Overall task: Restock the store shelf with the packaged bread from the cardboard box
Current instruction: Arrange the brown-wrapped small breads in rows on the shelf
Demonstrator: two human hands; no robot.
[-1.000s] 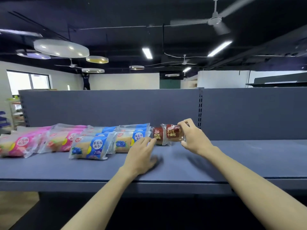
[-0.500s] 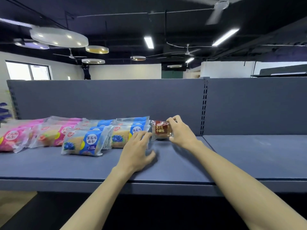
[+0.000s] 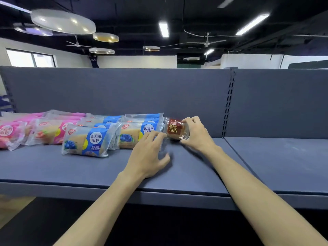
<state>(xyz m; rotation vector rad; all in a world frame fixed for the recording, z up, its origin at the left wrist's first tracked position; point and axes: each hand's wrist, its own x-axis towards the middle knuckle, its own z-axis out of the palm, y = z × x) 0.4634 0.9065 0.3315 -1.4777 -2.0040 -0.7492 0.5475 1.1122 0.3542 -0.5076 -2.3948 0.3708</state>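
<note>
The small brown-labelled bread pack in clear plastic wrap (image 3: 175, 130) is now sitting down on the dark blue-grey metal store shelf (image 3: 266, 157), at the right end of the row and just beside the blue-labelled blueberry bread packs (image 3: 134, 134); a second ago it was being held a little further right and clear of the row, so it has been drawn in leftward and set down against its neighbours. The right hand (image 3: 197, 134) is still gripping it, with the thumb low on the near edge and the fingers (image 3: 190, 119) curled over the top and right side. The left hand (image 3: 147, 151) is resting flat on the shelf in front of the blue packs, its fingers spread and straight, the fingertips touching the clear wrapper edge between the blue pack and the brown one, as if steadying the row. Further left, more blue packs are lying in overlapping lines, then the pink-labelled bread packs (image 3: 53, 132) toward the left end. This placement is looking nearly finished: the pack seems to need only a release or a last nudge. The cardboard box is not in view, so how much stock is remaining cannot be told, though the shelf section to the right of the slotted grey upright (image 3: 229, 103) is showing no packs.
</note>
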